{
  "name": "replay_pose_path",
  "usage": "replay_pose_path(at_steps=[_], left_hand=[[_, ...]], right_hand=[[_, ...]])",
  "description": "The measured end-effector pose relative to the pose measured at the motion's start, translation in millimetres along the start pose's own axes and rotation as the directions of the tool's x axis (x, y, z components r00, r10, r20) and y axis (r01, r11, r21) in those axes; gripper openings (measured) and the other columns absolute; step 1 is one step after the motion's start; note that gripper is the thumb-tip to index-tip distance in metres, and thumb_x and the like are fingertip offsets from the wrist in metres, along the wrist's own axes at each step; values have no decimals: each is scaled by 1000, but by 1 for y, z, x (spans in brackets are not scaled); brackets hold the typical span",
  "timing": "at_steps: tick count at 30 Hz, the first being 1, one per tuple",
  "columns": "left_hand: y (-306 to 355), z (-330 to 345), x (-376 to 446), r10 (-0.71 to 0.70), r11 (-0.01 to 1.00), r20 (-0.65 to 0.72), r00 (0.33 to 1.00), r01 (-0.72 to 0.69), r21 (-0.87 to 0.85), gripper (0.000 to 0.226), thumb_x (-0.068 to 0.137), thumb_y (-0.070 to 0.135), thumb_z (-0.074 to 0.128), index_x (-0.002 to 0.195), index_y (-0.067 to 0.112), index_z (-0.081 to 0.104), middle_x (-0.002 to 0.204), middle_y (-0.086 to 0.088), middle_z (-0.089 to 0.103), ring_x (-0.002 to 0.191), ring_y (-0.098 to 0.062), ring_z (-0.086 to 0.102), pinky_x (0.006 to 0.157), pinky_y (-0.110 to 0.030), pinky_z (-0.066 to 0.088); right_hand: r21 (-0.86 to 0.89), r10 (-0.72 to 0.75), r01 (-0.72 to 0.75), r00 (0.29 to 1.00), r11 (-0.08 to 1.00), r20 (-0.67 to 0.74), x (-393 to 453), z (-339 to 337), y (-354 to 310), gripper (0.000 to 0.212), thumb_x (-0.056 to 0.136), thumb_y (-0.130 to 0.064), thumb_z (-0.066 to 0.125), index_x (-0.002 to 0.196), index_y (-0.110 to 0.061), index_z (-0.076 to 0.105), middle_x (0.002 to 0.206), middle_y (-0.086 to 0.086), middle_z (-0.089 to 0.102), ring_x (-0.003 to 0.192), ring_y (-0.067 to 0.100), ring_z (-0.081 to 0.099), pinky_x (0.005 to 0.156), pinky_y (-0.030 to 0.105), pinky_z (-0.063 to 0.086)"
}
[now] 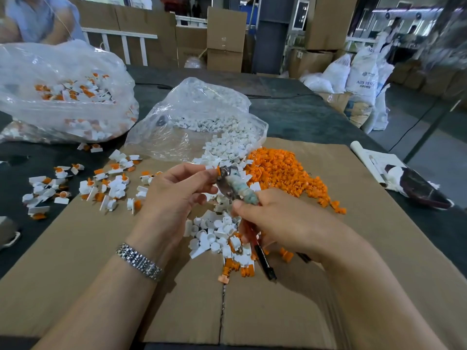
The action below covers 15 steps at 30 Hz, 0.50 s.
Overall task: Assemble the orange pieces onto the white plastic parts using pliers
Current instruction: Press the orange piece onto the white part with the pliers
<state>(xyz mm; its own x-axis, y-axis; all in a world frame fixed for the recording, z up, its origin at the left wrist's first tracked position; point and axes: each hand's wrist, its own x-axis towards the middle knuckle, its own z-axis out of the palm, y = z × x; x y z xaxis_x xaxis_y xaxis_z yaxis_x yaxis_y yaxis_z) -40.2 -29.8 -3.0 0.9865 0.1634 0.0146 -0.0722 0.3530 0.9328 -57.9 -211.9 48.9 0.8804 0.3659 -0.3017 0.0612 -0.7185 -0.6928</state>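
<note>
Cardboard sheet (101, 261): laid flat over the dark table nearest the person, I'd say as a work mat so small parts stay put and are easy to sweep up.
Right hand (283, 223): fingers curled tight round the pliers' handles, thumb on top, seemingly squeezing; the grip sits low on the handles, probably for leverage.
Pliers (233, 184): held up off the mat, nose pointing away toward the left hand; the upper part is wrapped in worn bluish tape, the handle ends stick out dark below the palm. Whether the jaws are fully closed I cannot tell.
Left hand (177, 190): thumb and fingertips pinch a small white plastic part (211, 168) with a bit of orange showing, presenting it right at the pliers' nose so the tool can press the two together.
Near heap (219, 236): loose white parts mixed with orange, just under both hands, within easy reach for the next pick.
Finished pieces (101, 188): white-and-orange pairs scattered to the left of the hands, half on the mat, half on the table, likely tossed there once joined.
Orange pieces (280, 173): a dense pile just beyond the right hand, on the mat.
Open bag (202, 117): clear plastic, white parts spilling out of its mouth toward the hands.
Far bag (63, 92): bigger, at the far left, holding joined white-and-orange parts, presumably the done stock.
</note>
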Motion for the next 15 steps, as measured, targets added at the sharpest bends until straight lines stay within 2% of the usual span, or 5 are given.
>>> replay_pose_path(at_steps=[3, 6, 10, 13, 15], left_hand=[[-2, -1, 1, 1, 1000, -6, 1000, -1, 20, 9, 69, 22, 85, 75, 17, 81, 81, -8, 76, 67, -13, 68, 55, -20, 50], [-5, -3, 3, -4, 998, -23, 1000, 5, 60, 6, 79, 15, 84, 75, 19, 81, 80, -8, 75, 71, -16, 67, 58, -23, 49], [-6, -3, 3, -13, 998, -20, 1000, 14, 54, 12, 81, 9, 82, 72, 17, 80, 80, -9, 74, 67, -15, 67, 57, -20, 52], [-5, -3, 4, -13, 1000, -29, 1000, 14, 24, 10, 79, 9, 81, 71, 15, 80, 78, -10, 74, 64, -15, 67, 57, -19, 53], [-4, -3, 4, -5, 1000, -25, 1000, 6, 12, 3, 76, 14, 83, 73, 14, 81, 78, -9, 74, 65, -15, 68, 58, -20, 55]], right_hand=[[18, -21, 21, 1000, 1000, -7, 1, 2, -1, 40, 105, -47, 43, 100, -12, 61, 86, 10, 75, 68, 15, 68, 72, 38, 56], [-1, -44, 44, 998, 999, -49, 3, 9, -2, 44, 106, -48, 41, 91, -11, 57, 72, 9, 66, 55, 10, 60, 58, 28, 50], [-57, -53, 43, 983, 997, -175, 6, 24, -4, 48, 104, -53, 41, 79, -13, 50, 69, 11, 52, 58, 21, 47, 63, 50, 52], [-118, -90, 62, 964, 991, -249, 10, 30, -4, 50, 104, -52, 43, 73, -13, 42, 59, 6, 41, 50, 20, 36, 49, 38, 36], [-110, -96, 70, 963, 991, -251, 10, 30, -4, 51, 103, -52, 44, 74, -10, 47, 60, 12, 47, 51, 24, 44, 52, 40, 44]])
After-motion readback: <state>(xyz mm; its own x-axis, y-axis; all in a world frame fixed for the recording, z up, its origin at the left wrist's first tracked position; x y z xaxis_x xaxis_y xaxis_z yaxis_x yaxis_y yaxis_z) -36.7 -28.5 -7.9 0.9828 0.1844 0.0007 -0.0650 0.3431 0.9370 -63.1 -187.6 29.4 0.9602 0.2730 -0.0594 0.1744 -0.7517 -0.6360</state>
